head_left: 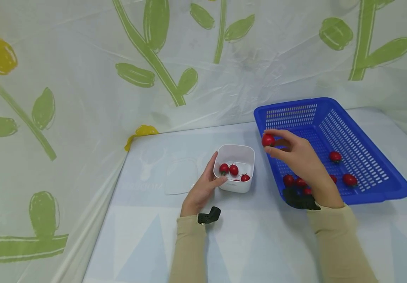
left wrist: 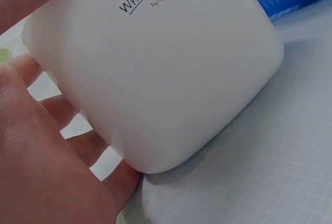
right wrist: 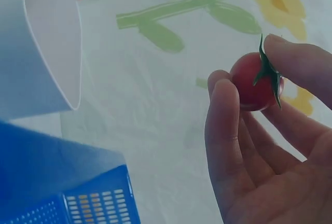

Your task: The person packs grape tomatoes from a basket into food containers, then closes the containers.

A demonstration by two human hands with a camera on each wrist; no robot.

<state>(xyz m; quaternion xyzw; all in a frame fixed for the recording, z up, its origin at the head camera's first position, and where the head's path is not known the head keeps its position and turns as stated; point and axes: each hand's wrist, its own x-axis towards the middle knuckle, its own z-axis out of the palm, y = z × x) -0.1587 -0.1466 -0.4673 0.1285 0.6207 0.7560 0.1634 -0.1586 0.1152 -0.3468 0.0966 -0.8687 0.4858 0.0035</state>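
Note:
My right hand pinches a red cherry tomato between thumb and fingertips, above the near left side of a blue basket. In the right wrist view the tomato's green stem cap faces the thumb. My left hand grips a small white square container from its left side, with the thumb at the near rim and the fingers along the wall. Several tomatoes lie inside it. Printed lettering on the container's wall shows in the left wrist view. More tomatoes lie in the basket, some partly hidden by my right wrist.
A flat, pale square lid lies on the table left of the container. Behind the table hangs a white sheet with green leaf and yellow flower prints. The basket stands to the right of the container.

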